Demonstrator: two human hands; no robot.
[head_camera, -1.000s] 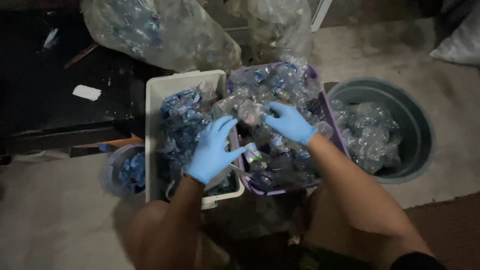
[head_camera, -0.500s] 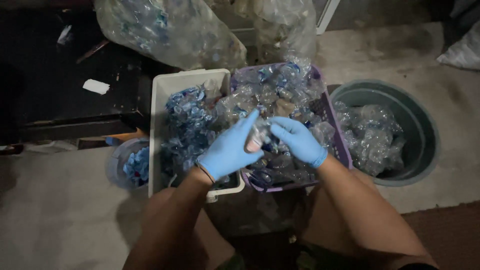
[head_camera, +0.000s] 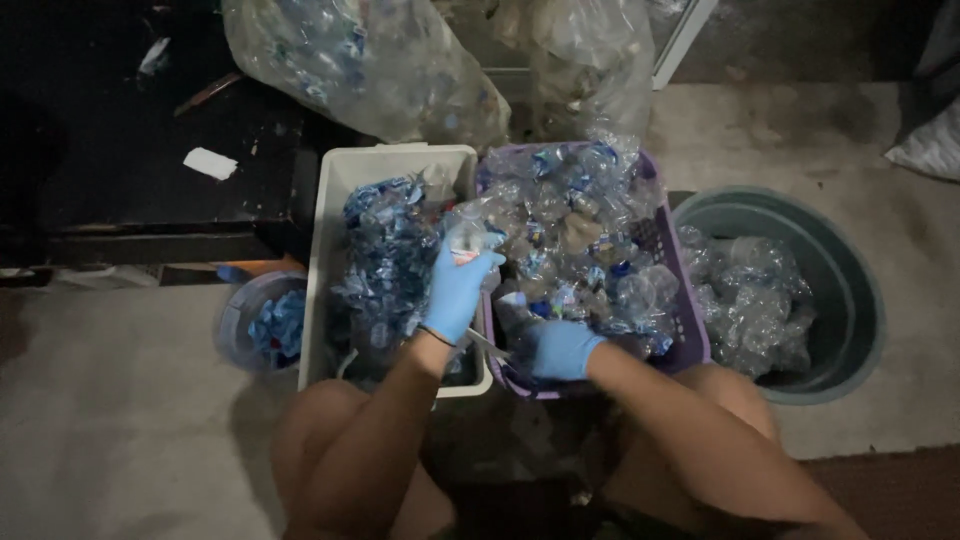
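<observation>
My left hand (head_camera: 458, 292), in a blue glove, grips a clear plastic bottle (head_camera: 466, 236) over the gap between the two bins. My right hand (head_camera: 560, 349), also gloved, is closed low at the near end of the purple basket (head_camera: 692, 338). It is shut on what looks like a thin grey blade (head_camera: 488, 346) that points left toward my left wrist. The basket is heaped with clear bottles. The white bin (head_camera: 328, 210) beside it holds a pile of blue label scraps (head_camera: 388, 262).
A round green tub (head_camera: 856, 300) of crushed clear bottles stands at the right. A small bucket (head_camera: 236, 316) with blue bits sits left of the white bin. Two big clear bags (head_camera: 372, 62) of bottles lean at the back. My bare knees are just below the bins.
My left hand has lifted a clear bottle toward the white bin. My right hand has dropped back to the basket's near edge.
</observation>
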